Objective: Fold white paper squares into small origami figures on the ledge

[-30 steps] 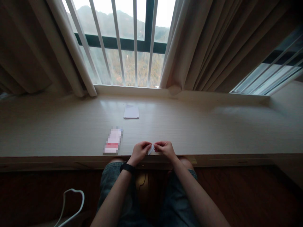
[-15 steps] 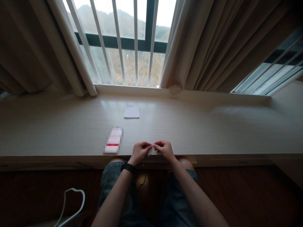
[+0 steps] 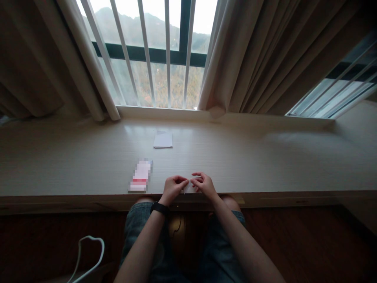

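A small piece of white folded paper [image 3: 188,188] is between my two hands at the table's front edge. My left hand [image 3: 174,187] pinches it by thumb and index finger. Opposite, my right hand [image 3: 205,184] has its index finger lifted away, while its thumb and curled lower fingers stay on the paper's right side. The fingers partly cover the paper, so its exact folds do not show. Farther back on the table lies a short stack of white square paper sheets [image 3: 163,140].
A phone with a blurred screen [image 3: 140,175] lies left of my hands on the pale table [image 3: 265,165]. Behind the table are a barred window [image 3: 159,82] and curtains [image 3: 244,59]. A white looped cord or frame [image 3: 103,249] stands at lower left, beside my legs.
My right index finger has lifted and straightened away from the paper, and the right fingers have spread a little. My left hand keeps its pinch. The view has shifted slightly.
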Motion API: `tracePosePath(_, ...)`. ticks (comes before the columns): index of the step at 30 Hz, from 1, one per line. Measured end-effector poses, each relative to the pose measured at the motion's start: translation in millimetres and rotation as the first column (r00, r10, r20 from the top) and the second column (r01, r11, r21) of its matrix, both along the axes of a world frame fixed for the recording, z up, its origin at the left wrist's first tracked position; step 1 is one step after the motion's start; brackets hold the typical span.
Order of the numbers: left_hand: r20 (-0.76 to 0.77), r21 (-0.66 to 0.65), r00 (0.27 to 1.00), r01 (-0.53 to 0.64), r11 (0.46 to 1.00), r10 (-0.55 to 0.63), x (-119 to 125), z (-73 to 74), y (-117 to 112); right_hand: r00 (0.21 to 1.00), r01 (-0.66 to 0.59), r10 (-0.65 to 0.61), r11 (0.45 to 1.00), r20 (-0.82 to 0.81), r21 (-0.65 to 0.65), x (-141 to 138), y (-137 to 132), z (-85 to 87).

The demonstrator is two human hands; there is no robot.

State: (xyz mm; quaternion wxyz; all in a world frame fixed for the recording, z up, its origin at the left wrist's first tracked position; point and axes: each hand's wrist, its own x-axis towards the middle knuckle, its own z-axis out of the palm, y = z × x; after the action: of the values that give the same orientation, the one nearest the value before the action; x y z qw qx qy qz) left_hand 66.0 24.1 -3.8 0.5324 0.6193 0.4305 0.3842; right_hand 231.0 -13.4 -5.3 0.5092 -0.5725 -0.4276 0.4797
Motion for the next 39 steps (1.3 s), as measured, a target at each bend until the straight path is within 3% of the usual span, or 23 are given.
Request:
tracePosePath(6,0.056,0.013,0.997,-0.055,0.998,0.054,0.3,-4.6,0.6,0.982,-0.150,0.150,0.989,0.117,-0.014,0.2,4.5,-0.6)
tracePosePath(13,-0.016,0.024,0.998,0.054,0.998,-0.054,-2.8,-1.8,-1.7,0.983,-0.043,0.040,0.999,0.179,0.014,-2.7,6.8,-13.5)
tracePosePath(18,-0.085,0.166,0.992,0.111,0.980,-0.098,-3.6,-0.3,-1.5,0.974,-0.082,0.069,0.995,0.215,0.055,-1.9,3.9,-6.8)
tracePosePath(22,-0.063,0.157,0.993,0.109,0.982,-0.100,-3.5,-2.8,-0.1,0.979,-0.107,0.104,0.994,0.178,0.012,-0.7,2.5,-1.1)
tracePosePath(30,-0.117,0.190,0.970,0.233,0.954,-0.214,-5.2,1.6,1.5,0.974,-0.042,0.030,0.998,0.225,0.052,-2.9,-0.9,-3.3)
tracePosePath(34,-0.100,0.158,0.984,0.161,0.974,-0.146,-1.1,-0.2,0.3,0.959,-0.040,0.012,0.995,0.285,0.091,-4.1,-1.8,-4.7)
tracePosePath(39,0.009,0.083,1.000,0.016,0.996,-0.017,-0.3,-3.5,-0.6,0.929,-0.187,0.147,0.979,0.339,0.087,-4.5,0.0,0.1)
